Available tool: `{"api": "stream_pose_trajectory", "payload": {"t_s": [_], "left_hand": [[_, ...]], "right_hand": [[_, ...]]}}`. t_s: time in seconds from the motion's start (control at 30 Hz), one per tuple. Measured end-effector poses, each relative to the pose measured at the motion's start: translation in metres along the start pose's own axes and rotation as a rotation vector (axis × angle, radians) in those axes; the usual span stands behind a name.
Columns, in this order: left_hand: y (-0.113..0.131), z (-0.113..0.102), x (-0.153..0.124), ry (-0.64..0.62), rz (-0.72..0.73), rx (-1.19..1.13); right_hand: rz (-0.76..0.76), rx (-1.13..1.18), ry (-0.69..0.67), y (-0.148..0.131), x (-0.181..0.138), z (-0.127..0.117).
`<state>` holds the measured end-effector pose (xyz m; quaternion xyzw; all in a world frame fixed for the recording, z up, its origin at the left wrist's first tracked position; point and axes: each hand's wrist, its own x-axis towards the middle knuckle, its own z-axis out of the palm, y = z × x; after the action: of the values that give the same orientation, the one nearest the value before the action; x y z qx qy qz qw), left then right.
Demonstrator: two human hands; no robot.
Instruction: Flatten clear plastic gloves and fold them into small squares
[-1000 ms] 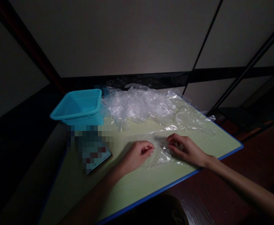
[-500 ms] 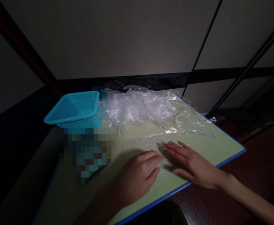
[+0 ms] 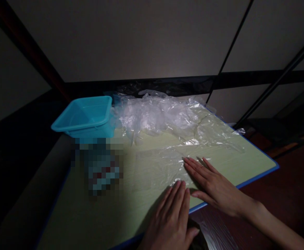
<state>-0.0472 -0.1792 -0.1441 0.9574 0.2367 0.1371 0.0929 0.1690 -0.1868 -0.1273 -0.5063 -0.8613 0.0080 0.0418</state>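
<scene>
A clear plastic bag (image 3: 154,170) lies spread flat on the pale yellow tabletop (image 3: 110,218). My left hand (image 3: 171,215) is at the table's near edge, its fingers stretched out and the tips on the bag's near right part. Palm down, my right hand (image 3: 214,185) rests on the bag's right end with its fingers straight and the thumb apart. Neither hand grips anything. Behind the flat bag a heap of crumpled clear plastic bags (image 3: 157,113) spreads along the back of the table.
At the back left stands a turquoise plastic basin (image 3: 89,113). In front of it lies a pixelated object (image 3: 102,170) whose kind I cannot make out. Blue trim (image 3: 258,175) edges the table, and a panelled cabinet front (image 3: 141,41) rises behind it.
My left hand has moved back toward the near edge, and its curled fingers have straightened out. The right hand stays on the bag, nearly in place. The view has shifted slightly.
</scene>
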Motion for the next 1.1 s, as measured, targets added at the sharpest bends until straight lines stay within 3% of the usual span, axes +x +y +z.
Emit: {"api": "stream_pose_trajectory", "payload": {"t_s": [0.27,0.87,1.1], "left_hand": [[-0.004,0.004,0.001,-0.003,0.035,0.114],[-0.013,0.009,-0.007,0.095,0.143,0.243],[0.006,0.014,0.017,0.156,-0.056,0.268]], "right_hand": [[0.076,0.033,0.024,-0.007,0.007,-0.007],[0.038,-0.059,-0.009,-0.011,0.012,0.005],[0.026,-0.036,0.030,-0.009,0.009,0.008]]}}
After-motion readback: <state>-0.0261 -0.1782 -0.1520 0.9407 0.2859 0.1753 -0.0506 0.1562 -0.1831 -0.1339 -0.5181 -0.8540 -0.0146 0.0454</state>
